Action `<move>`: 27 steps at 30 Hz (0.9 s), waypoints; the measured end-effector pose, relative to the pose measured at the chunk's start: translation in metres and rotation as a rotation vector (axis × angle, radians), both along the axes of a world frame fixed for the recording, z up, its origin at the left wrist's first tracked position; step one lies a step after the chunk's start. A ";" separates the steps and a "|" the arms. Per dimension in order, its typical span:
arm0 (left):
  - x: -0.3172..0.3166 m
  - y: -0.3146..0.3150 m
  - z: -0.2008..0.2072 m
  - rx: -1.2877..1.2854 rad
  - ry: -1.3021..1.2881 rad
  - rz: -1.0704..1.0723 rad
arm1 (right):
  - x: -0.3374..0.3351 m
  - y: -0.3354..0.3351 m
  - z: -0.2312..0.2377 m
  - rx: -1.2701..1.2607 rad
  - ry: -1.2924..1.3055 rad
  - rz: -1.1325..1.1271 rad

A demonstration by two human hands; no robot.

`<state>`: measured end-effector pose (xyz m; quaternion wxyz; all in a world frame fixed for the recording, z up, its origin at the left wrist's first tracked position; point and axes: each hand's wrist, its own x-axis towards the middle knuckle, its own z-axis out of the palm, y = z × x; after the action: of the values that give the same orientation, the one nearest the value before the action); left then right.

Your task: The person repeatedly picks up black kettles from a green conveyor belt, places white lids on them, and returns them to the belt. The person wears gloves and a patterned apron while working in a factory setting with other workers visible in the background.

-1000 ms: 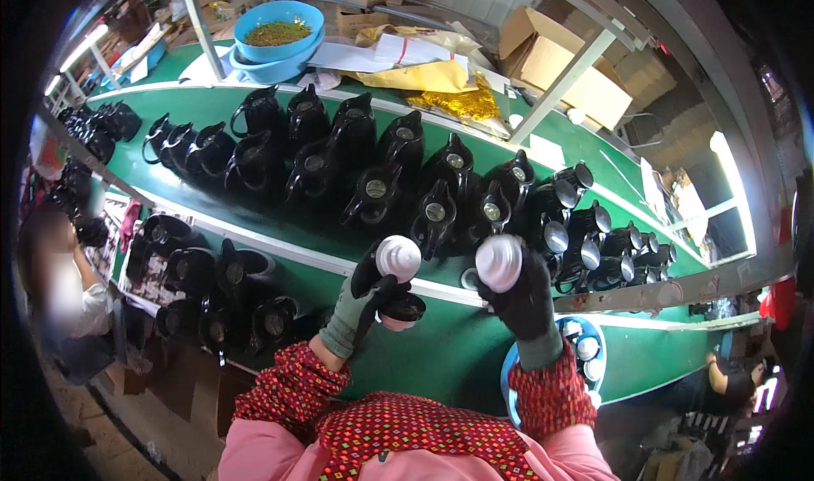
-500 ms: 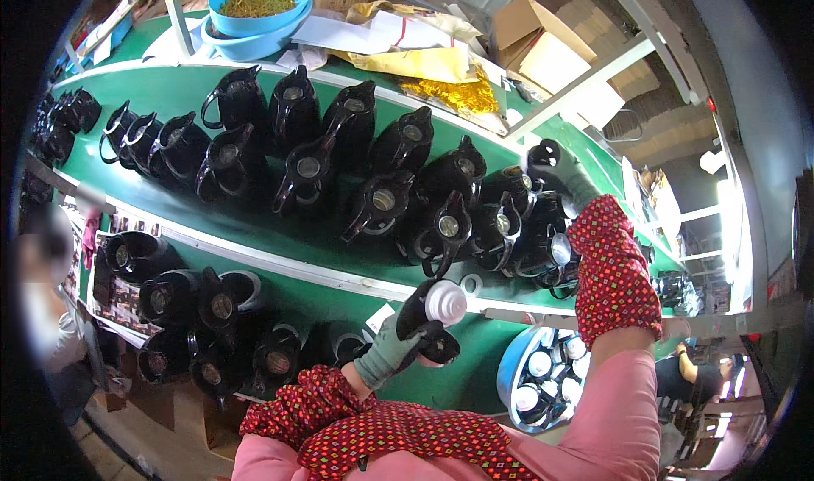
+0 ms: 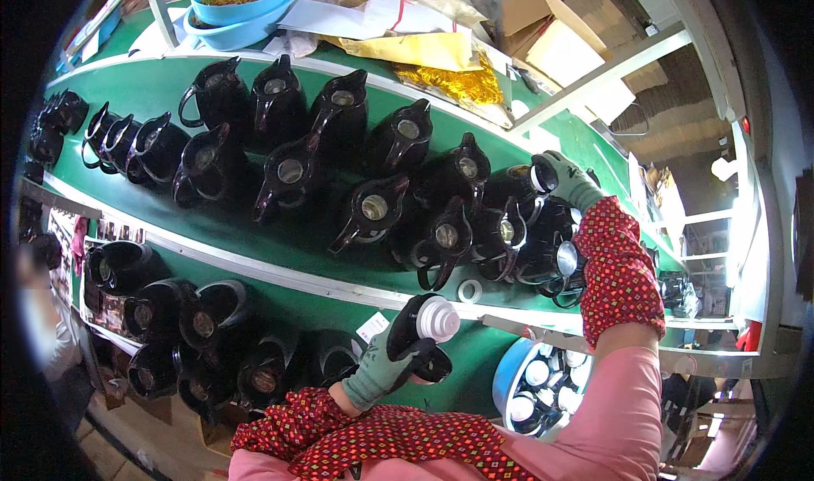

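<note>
While the left hand (image 3: 379, 374) grips two black-and-white lids (image 3: 438, 319) above the near green bench (image 3: 469, 378), the right hand (image 3: 575, 183) holds another lid (image 3: 544, 175) by a black jug (image 3: 514, 181); can't tell if they touch. Jug stands among upright jugs, right end. Blue basin (image 3: 506, 381) of more lids right of left hand.

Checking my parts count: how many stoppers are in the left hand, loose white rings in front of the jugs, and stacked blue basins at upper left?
Stoppers in the left hand: 2
Loose white ring: 1
Stacked blue basins: 2
Total: 5
</note>
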<state>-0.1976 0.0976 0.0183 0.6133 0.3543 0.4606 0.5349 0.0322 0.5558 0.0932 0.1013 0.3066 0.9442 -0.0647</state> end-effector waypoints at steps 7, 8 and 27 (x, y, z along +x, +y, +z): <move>0.001 -0.002 -0.004 0.012 0.008 0.039 | 0.000 -0.009 -0.004 0.075 -0.138 0.036; 0.001 -0.002 -0.004 0.014 -0.011 0.049 | 0.000 -0.011 -0.006 0.116 -0.135 0.056; 0.005 -0.002 0.000 -0.013 -0.096 0.148 | 0.017 0.028 -0.012 0.079 -0.199 -0.461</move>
<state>-0.1927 0.0960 0.0184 0.5958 0.2893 0.4590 0.5921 0.0494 0.5843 0.0809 0.1644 0.5224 0.8365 -0.0186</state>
